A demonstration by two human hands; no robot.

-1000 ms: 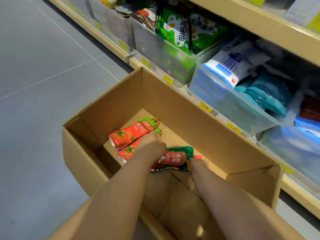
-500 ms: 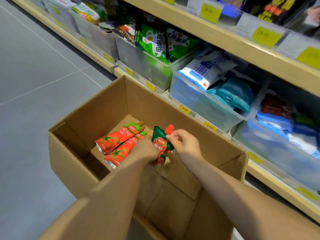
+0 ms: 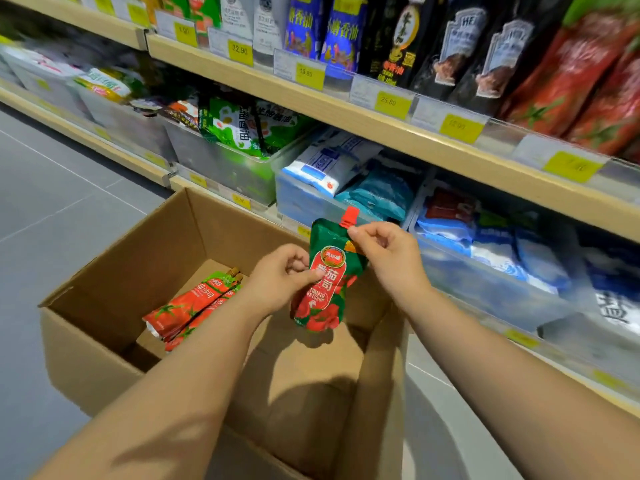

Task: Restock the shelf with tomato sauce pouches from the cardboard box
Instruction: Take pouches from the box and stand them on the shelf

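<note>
**Sauce pouch held over open box in shop aisle**

A person holds a green-and-red tomato sauce pouch [image 3: 325, 285] upright in both hands above an open cardboard box [image 3: 104, 306]. The box stands on the grey floor [image 3: 52, 209], just beside the shelf [image 3: 398, 135]. The left hand [image 3: 282, 277] pinches the pouch's left edge about halfway down, with the thumb on the printed front and the fingers curled at the edge. The right hand [image 3: 389, 258] pinches the top right corner, just below the red cap [image 3: 349, 216], with its other fingers curled in. The pouch hangs clear of the box walls, over the side nearest the shelf, with its cap pointing up.

Inside the box, two red pouches [image 3: 188, 306] lie side by side on the bottom at the left. They touch each other, and their caps are turned towards the shelf.

Behind the hands, the lowest level of the shelf carries clear plastic bins [image 3: 225, 168] filled with green packets [image 3: 242, 129] and white-and-blue bags [image 3: 329, 164]. On the board above, yellow price tags [image 3: 306, 76] run along the front edge. Behind the tags stand blue-labelled bottles [image 3: 325, 29], dark bottles [image 3: 478, 46] and, at the far right, a row of red tomato-printed packs [image 3: 588, 84]. The print on the farthest tags is too blurred to read.
</note>
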